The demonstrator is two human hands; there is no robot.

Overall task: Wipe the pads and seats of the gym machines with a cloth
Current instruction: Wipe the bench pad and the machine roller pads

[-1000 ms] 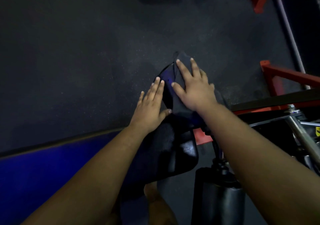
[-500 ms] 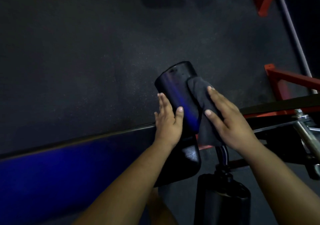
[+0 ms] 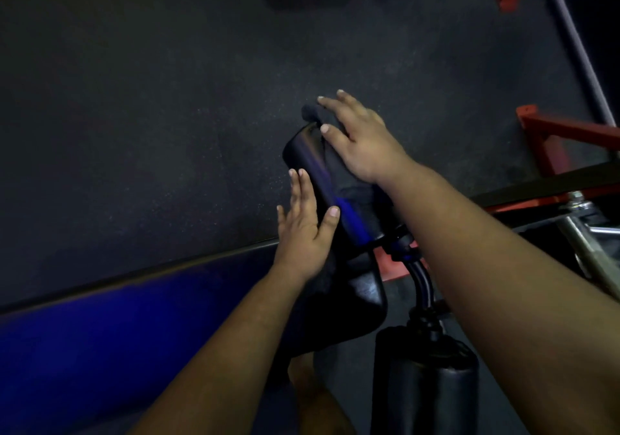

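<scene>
Since half a second ago your right hand has slid from the near end of the black cylindrical roller pad up to its far end, carrying the dark cloth with it. That cloth now lies under your right palm and fingers, with a bunched corner poking out past the pad's tip beside your index finger. Your right fingers are straight and spread, pressing flat on the cloth rather than gripping it. The roller pad tilts away from you over the dark speckled rubber floor, a blue sheen running along its top.

Your left hand braces the pad's left side near its lower end, fingers straight and together, thumb laid across the top; it has barely shifted. Below the pad a black glossy padded seat edge shows between your forearms, and a black curved metal post runs down to a second black cylindrical pad at the bottom. A long blue-lit padded bench fills the lower left. Red steel frame tubes and a grey bar stand to the right.
</scene>
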